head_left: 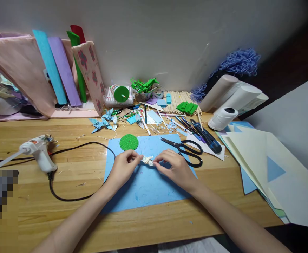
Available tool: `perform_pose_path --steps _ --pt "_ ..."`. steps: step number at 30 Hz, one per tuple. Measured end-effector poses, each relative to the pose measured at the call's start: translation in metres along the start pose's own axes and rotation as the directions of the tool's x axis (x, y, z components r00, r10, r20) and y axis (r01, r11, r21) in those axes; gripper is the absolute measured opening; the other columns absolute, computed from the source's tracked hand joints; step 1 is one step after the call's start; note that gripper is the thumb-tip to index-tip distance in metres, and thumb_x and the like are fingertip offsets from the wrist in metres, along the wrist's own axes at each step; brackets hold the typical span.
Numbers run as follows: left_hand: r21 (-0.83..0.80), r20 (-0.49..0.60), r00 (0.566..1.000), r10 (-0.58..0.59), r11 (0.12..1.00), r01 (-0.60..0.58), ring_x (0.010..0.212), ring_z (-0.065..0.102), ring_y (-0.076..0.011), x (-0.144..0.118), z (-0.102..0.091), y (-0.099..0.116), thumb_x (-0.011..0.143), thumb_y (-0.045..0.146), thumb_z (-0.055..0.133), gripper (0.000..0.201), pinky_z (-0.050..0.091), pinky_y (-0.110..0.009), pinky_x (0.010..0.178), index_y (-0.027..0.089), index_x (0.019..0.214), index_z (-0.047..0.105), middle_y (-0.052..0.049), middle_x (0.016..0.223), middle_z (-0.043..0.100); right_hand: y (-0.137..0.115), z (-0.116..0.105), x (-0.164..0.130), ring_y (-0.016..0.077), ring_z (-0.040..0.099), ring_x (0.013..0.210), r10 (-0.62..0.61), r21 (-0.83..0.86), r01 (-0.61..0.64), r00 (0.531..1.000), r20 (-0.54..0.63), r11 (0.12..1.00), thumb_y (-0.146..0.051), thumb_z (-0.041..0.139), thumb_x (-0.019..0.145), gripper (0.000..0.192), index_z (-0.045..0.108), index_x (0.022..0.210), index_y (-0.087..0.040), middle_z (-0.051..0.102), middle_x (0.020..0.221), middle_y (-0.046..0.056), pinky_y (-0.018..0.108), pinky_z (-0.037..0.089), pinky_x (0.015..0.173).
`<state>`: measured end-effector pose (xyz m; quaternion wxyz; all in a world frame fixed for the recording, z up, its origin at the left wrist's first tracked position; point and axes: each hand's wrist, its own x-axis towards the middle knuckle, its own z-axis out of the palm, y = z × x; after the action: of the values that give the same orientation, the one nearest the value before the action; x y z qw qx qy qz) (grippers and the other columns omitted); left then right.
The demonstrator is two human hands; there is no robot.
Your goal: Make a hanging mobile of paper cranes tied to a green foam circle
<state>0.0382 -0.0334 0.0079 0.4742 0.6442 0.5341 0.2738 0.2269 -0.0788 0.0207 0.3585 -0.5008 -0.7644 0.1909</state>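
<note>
Between my two hands is a small, whitish, twisted piece of paper (148,160), pinched at both ends. My left hand (126,165) grips its left end between thumb and fingertips. Its right end is in the thumb and forefinger of my right hand (173,165). Both hands are above a blue sheet (148,189) on the wooden table. A green disc (129,142) with a small hole lies just beyond my left hand. Black-handled scissors (184,147) lie beyond my right hand, partly hidden by it, blades pointing left.
A white glue gun (39,151) stands at left, its black cord looping to the blue sheet. Behind lie pens (144,124), blue paper flowers (102,123), wooden sticks (178,102) and a utility knife (209,138). Paper sheets (275,168) and white rolls (240,96) are at right.
</note>
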Motion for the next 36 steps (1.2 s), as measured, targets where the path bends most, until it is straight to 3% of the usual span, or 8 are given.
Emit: perform_pose_path --steps 28,32,36 --pt "-0.024 -0.043 0.999 0.029 0.999 -0.030 0.052 0.039 -0.0098 -0.004 0.004 0.003 0.074 0.046 0.055 0.030 0.029 -0.020 0.050 0.017 0.066 0.057 0.003 0.057 0.050 0.003 0.007 0.001 0.0169 0.056 0.070 0.071 0.028 -0.069 0.996 -0.057 0.997 -0.019 0.061 0.079 0.005 0.062 0.075 -0.021 0.064 0.071 0.002 0.031 0.043 0.064" --pt "-0.041 -0.050 0.999 0.019 0.999 -0.021 0.052 0.040 -0.0099 -0.002 0.004 0.002 0.074 0.047 0.055 0.031 0.030 -0.020 0.050 0.017 0.065 0.057 0.002 0.058 0.052 0.003 -0.005 0.004 0.0166 0.056 0.069 0.098 0.080 -0.094 0.994 -0.048 0.992 -0.025 0.062 0.079 0.005 0.063 0.076 -0.022 0.064 0.072 0.002 0.029 0.043 0.061" --pt "-0.018 -0.052 0.998 0.023 1.000 -0.024 0.053 0.040 -0.0097 -0.002 0.004 -0.001 0.075 0.047 0.055 0.031 0.030 -0.020 0.050 0.017 0.065 0.056 0.003 0.058 0.051 0.021 -0.032 0.015 0.0173 0.058 0.076 0.203 0.088 -0.187 0.950 -0.239 0.978 -0.027 0.055 0.084 0.010 0.063 0.083 -0.022 0.065 0.084 0.004 0.029 0.045 0.063"
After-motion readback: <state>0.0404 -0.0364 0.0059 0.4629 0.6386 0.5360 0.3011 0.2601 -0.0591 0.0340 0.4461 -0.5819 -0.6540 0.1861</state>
